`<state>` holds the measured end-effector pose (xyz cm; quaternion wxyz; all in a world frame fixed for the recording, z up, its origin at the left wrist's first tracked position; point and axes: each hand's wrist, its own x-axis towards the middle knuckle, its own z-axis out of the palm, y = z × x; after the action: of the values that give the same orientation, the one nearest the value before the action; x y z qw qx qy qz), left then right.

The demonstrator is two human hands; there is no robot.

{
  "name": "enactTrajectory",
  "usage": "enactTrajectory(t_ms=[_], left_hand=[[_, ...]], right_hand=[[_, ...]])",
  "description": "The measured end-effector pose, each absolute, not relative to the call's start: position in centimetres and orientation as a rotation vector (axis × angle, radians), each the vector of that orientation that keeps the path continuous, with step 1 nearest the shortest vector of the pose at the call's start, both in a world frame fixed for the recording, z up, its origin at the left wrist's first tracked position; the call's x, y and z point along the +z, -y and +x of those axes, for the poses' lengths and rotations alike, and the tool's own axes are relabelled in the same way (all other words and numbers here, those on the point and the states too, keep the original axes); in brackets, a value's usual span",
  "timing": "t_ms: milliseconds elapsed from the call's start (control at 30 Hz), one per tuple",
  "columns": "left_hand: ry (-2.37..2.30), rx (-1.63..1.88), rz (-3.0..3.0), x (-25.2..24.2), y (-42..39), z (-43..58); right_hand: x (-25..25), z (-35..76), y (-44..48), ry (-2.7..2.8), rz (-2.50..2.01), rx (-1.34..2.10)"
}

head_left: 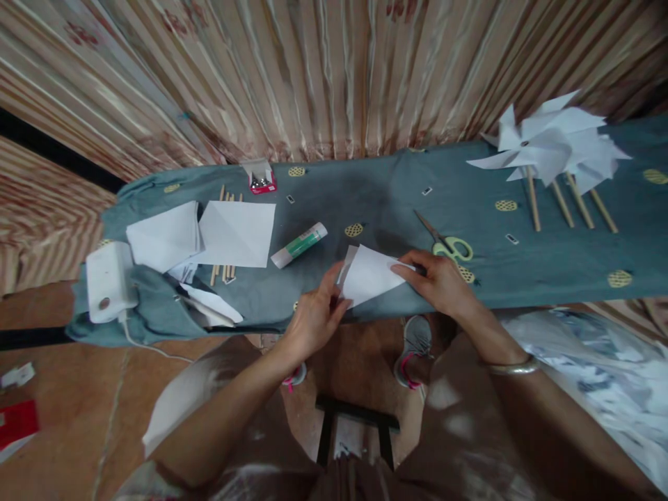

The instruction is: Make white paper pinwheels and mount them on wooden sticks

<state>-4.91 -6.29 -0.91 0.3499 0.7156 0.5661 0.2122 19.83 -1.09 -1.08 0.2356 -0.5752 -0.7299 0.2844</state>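
We are pinching the folded white paper (369,277) at the green tablecloth's (360,191) near edge — the left hand (313,314) grasping its broad end, the right hand (438,282) its narrowing one — its long axis running crosswise between both hands' fingers

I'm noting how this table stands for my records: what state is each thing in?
Folded paper: creased, pinched by the left hand and right hand.
Scissors: lying flat, blades apparently shut.
Glue tube: lying on its side.
Red box: open, small shiny pieces inside.
White sheets: lying over the sticks.
Pinwheels: lying down, attached to sticks.
White box: cord attached.
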Motion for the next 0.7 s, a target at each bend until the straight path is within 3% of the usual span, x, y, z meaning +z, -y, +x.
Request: enactTrajectory(t_ms=[300, 700], left_hand=[[-1.491, 0.369, 2.032, -0.7, 6.1, -5.2], [-1.487, 0.442, 2.009, -0.9, 6.0, -5.7]], right_hand=[[-2.5, 18.6, 0.2, 2.028, -1.427, 0.583], [-3.8, 17.7, 0.1, 2.004, -1.452, 0.454]])
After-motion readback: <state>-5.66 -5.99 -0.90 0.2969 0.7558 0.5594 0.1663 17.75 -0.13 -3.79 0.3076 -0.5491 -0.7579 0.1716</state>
